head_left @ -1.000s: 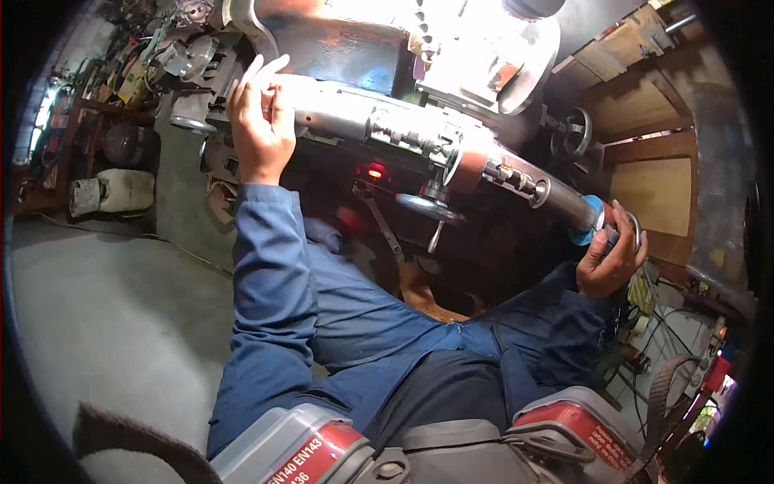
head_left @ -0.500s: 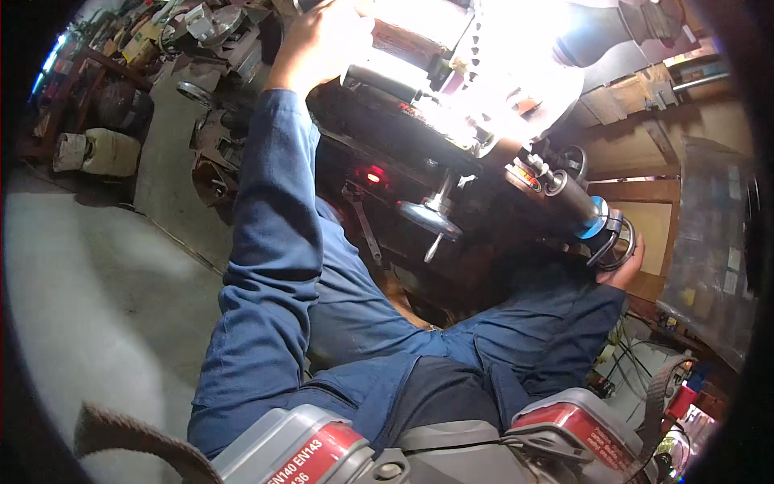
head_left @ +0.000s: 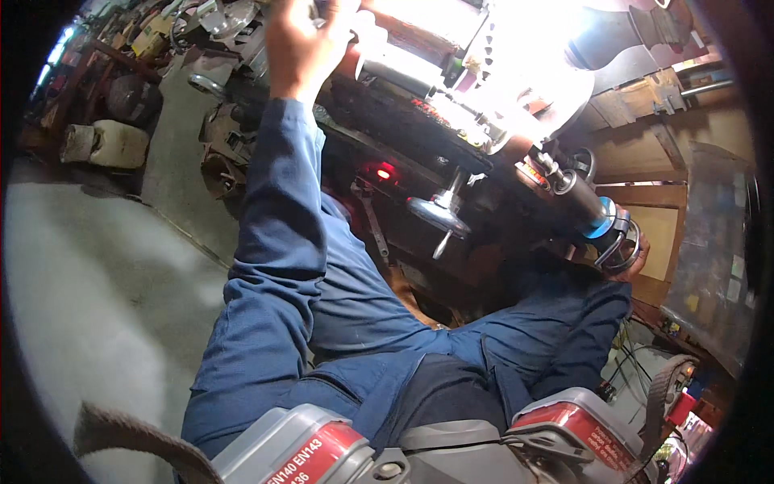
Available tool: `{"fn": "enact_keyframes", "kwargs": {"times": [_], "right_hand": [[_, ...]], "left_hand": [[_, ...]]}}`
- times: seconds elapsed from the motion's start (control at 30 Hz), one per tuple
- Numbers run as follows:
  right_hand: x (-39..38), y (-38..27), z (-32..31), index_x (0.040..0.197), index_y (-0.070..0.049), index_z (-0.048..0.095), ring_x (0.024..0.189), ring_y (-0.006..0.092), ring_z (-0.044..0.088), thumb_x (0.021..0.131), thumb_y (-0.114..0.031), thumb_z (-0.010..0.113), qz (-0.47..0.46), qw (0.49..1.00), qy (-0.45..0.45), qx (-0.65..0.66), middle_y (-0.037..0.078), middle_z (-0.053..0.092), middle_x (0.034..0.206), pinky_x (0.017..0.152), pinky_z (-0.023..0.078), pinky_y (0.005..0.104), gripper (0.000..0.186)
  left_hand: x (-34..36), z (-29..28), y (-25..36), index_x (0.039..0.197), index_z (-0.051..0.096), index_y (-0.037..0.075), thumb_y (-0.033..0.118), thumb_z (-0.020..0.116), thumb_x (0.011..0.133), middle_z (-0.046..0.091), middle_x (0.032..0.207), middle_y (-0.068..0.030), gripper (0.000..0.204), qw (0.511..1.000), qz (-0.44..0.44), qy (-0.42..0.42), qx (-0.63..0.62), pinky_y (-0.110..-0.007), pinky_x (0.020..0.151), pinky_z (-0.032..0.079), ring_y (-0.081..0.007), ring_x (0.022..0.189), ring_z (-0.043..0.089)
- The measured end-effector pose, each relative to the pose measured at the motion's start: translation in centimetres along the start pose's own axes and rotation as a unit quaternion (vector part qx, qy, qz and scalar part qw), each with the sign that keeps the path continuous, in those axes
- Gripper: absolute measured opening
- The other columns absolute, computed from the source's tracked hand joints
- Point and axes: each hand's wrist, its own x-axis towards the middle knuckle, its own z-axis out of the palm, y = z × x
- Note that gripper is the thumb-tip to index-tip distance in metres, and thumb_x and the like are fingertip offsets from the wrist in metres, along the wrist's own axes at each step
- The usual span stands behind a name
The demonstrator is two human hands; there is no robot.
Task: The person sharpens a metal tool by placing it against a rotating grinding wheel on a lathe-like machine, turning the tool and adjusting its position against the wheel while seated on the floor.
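A dark bench machine, brightly lit at the top, stands before me. My left hand (head_left: 306,48) reaches up to its upper left end, fingers curled round a part I cannot make out. Beside that hand lies a grey cylinder (head_left: 403,71). My right hand (head_left: 637,260) is at the right end, mostly behind a looped metal handle (head_left: 619,252), its fingers seemingly wrapped round it. This handle sits at the end of a dark tube (head_left: 576,196) with a blue band (head_left: 601,219). A metal handwheel (head_left: 438,216) with a crank juts toward me between my arms.
A small red light (head_left: 383,172) glows under the machine, above a hanging wrench (head_left: 375,222). Cluttered metal parts (head_left: 222,161) and a pale jug (head_left: 109,143) stand left. Wooden boards (head_left: 645,214) and a plastic sheet (head_left: 713,242) border the right. Grey mask filters (head_left: 294,440) jut in below.
My left hand has shifted left along the machine, uncovering more of the grey cylinder. The whole view has shifted slightly. My right hand stays at the looped handle.
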Motion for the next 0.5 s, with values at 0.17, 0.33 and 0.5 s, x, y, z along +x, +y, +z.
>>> {"fn": "enact_keyframes", "kwargs": {"times": [0.17,0.33,0.5], "right_hand": [[0.8,2.7,5.7,0.136,0.007,0.049,0.115,0.0340,0.061,0.091,-0.044,0.053,0.036,0.993,-0.065,-0.088,0.023,0.062,0.126,0.102,0.049,0.0447,0.068],[1.4,2.7,3.1,0.135,0.007,0.050,0.113,0.0330,0.062,0.090,-0.043,0.054,0.016,0.995,-0.061,-0.075,0.022,0.063,0.124,0.100,0.050,0.0440,0.067],[0.0,-1.3,-6.5,0.134,0.007,0.051,0.110,0.0320,0.063,0.089,-0.042,0.055,-0.094,0.994,0.046,-0.022,0.021,0.064,0.123,0.098,0.051,0.0434,0.066]], "left_hand": [[-7.0,-4.5,-7.8,0.085,0.065,-0.006,0.014,0.053,0.090,0.068,0.071,-0.0165,0.023,0.911,-0.301,-0.232,-0.162,-0.035,0.052,0.052,-0.0221,0.055,0.066],[-16.1,-0.1,-11.4,0.088,0.069,-0.001,0.029,0.052,0.095,0.067,0.077,-0.0239,0.035,0.923,-0.001,-0.355,0.147,-0.048,0.070,0.052,-0.0355,0.072,0.066],[-17.6,2.4,-14.5,0.084,0.070,0.005,0.022,0.056,0.096,0.064,0.067,-0.0166,0.025,0.777,0.328,-0.383,0.376,-0.050,0.054,0.048,-0.0354,0.060,0.064]]}}
